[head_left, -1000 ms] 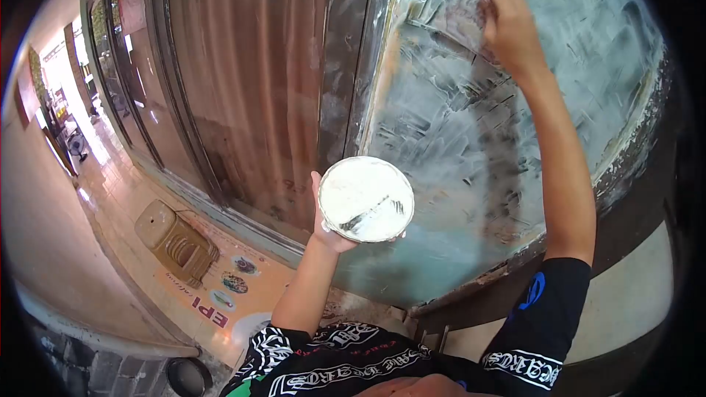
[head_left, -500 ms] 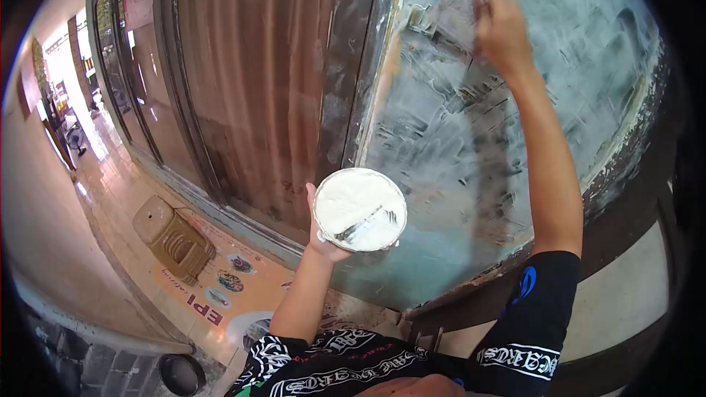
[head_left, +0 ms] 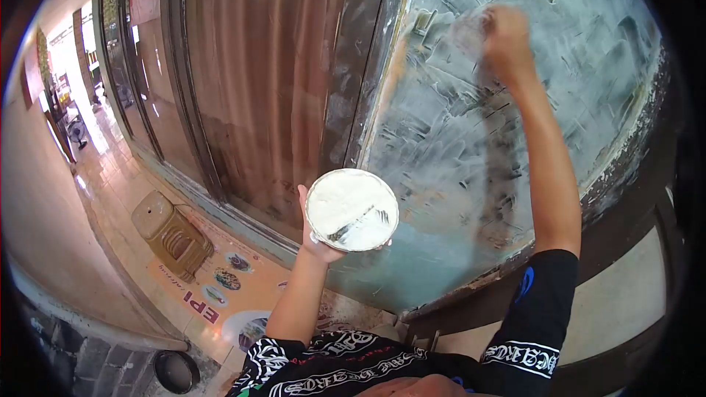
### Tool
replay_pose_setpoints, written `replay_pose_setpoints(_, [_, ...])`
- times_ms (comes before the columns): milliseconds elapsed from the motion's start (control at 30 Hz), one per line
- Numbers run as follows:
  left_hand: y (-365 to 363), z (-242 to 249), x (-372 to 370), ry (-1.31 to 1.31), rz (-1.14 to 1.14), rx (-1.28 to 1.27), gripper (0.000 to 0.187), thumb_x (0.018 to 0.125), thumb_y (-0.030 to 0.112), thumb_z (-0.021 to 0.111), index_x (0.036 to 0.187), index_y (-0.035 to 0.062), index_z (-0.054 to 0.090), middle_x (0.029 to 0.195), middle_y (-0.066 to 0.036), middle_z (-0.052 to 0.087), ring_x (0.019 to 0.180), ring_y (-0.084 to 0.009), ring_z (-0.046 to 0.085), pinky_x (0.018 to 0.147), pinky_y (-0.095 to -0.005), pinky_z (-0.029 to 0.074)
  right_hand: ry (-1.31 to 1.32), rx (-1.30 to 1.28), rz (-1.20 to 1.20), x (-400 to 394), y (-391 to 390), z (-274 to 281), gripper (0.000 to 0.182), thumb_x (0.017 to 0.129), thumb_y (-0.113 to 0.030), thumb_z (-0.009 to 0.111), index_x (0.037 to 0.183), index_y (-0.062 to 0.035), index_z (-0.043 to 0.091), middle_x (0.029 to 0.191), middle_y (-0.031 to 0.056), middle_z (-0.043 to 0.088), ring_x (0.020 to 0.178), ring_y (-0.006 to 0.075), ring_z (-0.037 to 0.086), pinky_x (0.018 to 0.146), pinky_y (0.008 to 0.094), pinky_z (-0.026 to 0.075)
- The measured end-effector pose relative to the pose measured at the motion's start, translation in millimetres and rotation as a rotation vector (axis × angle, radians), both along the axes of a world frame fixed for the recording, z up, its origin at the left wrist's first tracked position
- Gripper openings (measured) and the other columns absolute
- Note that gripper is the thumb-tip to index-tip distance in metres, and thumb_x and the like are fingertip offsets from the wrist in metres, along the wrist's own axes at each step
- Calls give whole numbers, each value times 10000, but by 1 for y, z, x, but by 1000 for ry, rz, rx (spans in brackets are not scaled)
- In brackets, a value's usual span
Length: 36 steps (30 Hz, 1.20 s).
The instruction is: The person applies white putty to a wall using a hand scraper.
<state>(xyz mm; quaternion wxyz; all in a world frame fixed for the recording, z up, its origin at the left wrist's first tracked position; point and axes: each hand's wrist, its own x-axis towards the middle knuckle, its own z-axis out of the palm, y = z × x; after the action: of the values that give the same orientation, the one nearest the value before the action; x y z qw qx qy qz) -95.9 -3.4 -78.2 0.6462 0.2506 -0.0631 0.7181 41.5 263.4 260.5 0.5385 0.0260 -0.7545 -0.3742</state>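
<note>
My left hand (head_left: 323, 250) is closed around a round tub (head_left: 352, 210) from below and the side, with its open top facing me. White putty fills most of the tub, and a scraped hollow shows dark streaks at its lower right. My right hand (head_left: 507, 38) is closed on a putty knife (head_left: 471, 33), its flat blade smeared by motion against the wall (head_left: 441, 125). Thin, uneven white strokes cover the wall's grey-green surface. The fingers behind the tub are mostly hidden.
Left of the wall stands a dark-framed glass panel (head_left: 257, 81) with a brown curtain behind it. A brown plastic stool (head_left: 173, 235) rests on the floor near a printed orange banner (head_left: 191, 290). A round black pan (head_left: 176, 372) is at the lower left.
My right hand has moved a little downward on the wall with the putty knife. The tub in my left hand has shifted slightly left in view.
</note>
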Motion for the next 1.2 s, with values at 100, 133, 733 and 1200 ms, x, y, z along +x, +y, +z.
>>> replay_pose_setpoints(100, [3, -1, 2, -1, -9, 27, 1041, 810, 902, 282, 1520, 144, 354, 1525, -205, 397, 1290, -517, 470, 874, -765, 459, 305, -88, -2, 19, -4, 32, 118, 891, -83, 594, 988, -16, 602, 933, 181, 607, 909, 395, 557, 801, 467, 447])
replay_pose_setpoints(133, [4, -2, 2, 20, 7, 24, 1035, 814, 900, 277, 1520, 146, 355, 1527, -203, 395, 1293, -517, 466, 876, -768, 455, 305, -87, -1, 15, -7, 23, 118, 891, -83, 594, 988, -16, 602, 933, 181, 607, 909, 395, 557, 801, 467, 447])
replay_pose_setpoints(733, [12, 2, -12, 17, -29, 86, 1026, 824, 891, 276, 1515, 139, 371, 1534, -177, 401, 1334, -482, 445, 961, -737, 428, -293, -222, 167, -39, -20, -89, 63, 851, -49, 584, 910, -27, 591, 868, 167, 588, 872, 373, 572, 767, 480, 448])
replay_pose_setpoints(1200, [11, -6, -20, -86, 236, -167, 1022, 821, 870, 359, 1527, 131, 328, 1537, -233, 358, 1275, -567, 444, 828, -806, 443, -486, -164, 92, -63, -29, -134, 104, 855, -95, 534, 908, -7, 552, 928, 205, 570, 870, 399, 544, 795, 471, 452])
